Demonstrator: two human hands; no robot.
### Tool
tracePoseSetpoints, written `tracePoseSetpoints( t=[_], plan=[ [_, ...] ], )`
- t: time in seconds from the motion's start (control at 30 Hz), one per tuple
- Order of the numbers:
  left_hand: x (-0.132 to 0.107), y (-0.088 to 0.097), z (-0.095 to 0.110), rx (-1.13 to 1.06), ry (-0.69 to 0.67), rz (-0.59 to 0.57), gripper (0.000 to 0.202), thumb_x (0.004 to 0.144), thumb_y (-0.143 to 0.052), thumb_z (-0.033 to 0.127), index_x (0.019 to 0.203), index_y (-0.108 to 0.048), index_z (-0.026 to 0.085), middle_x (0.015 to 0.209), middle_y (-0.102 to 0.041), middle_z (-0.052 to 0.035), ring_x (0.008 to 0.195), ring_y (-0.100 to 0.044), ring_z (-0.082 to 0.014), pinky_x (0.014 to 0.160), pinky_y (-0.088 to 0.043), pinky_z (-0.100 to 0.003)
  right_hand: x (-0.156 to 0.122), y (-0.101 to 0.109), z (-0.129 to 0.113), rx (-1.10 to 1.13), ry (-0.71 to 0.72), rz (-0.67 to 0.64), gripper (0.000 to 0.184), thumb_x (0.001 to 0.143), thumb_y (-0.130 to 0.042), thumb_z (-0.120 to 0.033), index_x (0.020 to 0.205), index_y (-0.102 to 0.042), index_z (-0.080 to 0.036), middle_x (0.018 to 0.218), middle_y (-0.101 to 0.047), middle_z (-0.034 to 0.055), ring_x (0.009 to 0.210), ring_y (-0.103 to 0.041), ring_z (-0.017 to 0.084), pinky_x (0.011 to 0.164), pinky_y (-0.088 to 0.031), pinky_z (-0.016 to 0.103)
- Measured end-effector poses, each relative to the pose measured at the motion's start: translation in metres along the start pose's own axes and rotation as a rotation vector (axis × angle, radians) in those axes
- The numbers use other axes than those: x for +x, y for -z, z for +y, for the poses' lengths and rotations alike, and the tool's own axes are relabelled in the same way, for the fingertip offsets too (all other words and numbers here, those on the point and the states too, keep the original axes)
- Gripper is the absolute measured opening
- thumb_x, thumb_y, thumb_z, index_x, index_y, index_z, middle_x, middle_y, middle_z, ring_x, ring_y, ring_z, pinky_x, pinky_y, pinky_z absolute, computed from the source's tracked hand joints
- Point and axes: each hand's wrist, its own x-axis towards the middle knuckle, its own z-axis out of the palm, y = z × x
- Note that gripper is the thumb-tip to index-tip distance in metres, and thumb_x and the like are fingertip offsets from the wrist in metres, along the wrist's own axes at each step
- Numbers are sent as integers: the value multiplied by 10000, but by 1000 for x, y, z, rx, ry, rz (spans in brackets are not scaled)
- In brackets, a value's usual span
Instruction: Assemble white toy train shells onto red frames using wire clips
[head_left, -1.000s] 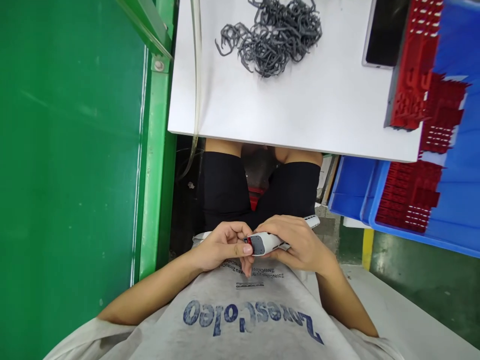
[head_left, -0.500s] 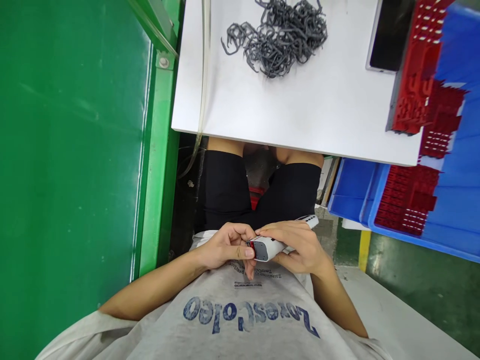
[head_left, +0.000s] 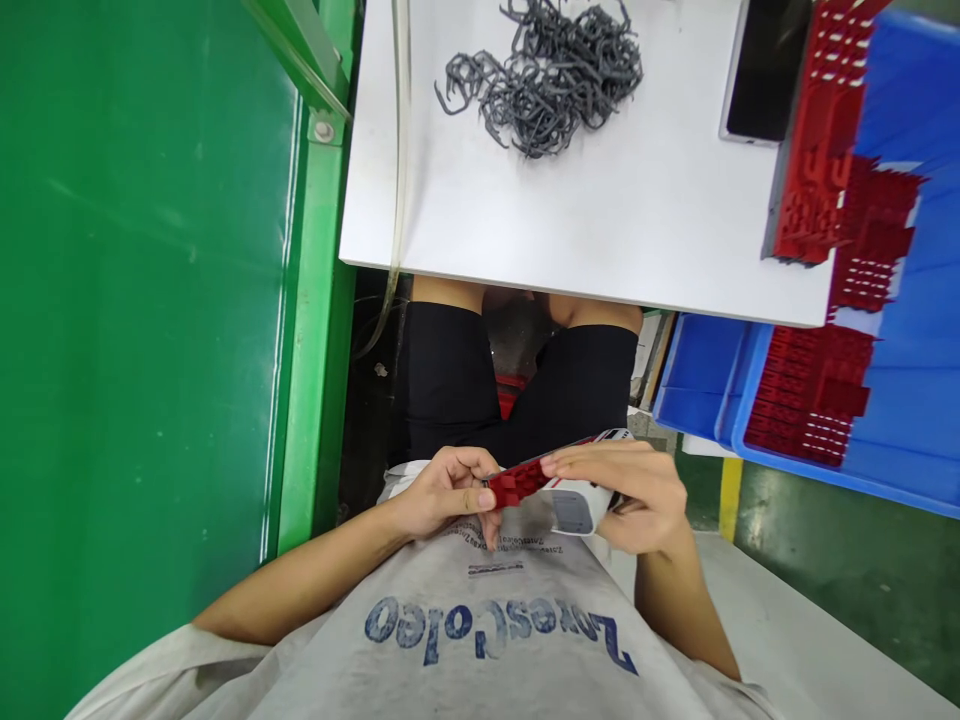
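Note:
Both my hands are close to my belly, below the table's near edge. My left hand (head_left: 444, 491) pinches the end of a red ribbed plastic piece (head_left: 520, 480) between thumb and fingers. My right hand (head_left: 628, 490) is curled around a white toy train body (head_left: 576, 505) with a grey end and holds the red piece's other end against it. The red piece lies tilted along the top of the white body, partly lifted from it.
A white table (head_left: 630, 220) ahead carries a heap of grey plastic hooks (head_left: 546, 75), a black phone (head_left: 759, 70) and a stack of red ribbed parts (head_left: 814, 150). Blue bins (head_left: 911, 330) with more red parts stand to the right. A green post (head_left: 311, 330) and panel stand on the left.
The white body has turned in my right hand and shifted right, and the red piece now shows along its top, drawn out from its end. My left hand stays put.

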Motion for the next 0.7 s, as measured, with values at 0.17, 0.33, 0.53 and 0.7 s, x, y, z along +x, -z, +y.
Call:
tracePoseSetpoints(
  t=[0.17,0.33,0.53,0.7],
  plan=[
    [3,1,1,0,17,-23,426,878,-1021,401,906,-675,154,754,-843,-60,583,-830,-238,552,-671,-268,4,-4,3,-59,15,-111,474,1084,-776,-332,1543,-693,-250,1240,-885,109,1100,-884,286,1008,-743,454],
    [6,-2,-1,8,44,-26,474,833,-1052,427,889,-671,151,726,-834,-65,547,-816,-241,504,-630,-244,5,-12,6,-38,20,-151,505,1122,-721,-362,1608,-636,-256,1238,-878,110,1060,-879,267,913,-735,412],
    [7,-8,0,21,23,35,516,827,-1046,485,858,-641,167,715,-823,-45,538,-802,-231,521,-646,-269,6,-13,8,-169,24,-177,517,1143,-696,-449,1605,-604,-237,1216,-868,111,1023,-859,267,863,-699,399],
    [11,-10,8,96,-38,130,546,854,-1011,567,867,-636,169,723,-816,-46,533,-773,-200,533,-621,-255,3,-11,23,-567,-19,-192,619,1105,-723,-459,1639,-527,-215,1275,-812,151,1039,-795,311,825,-642,432]
  ],
)
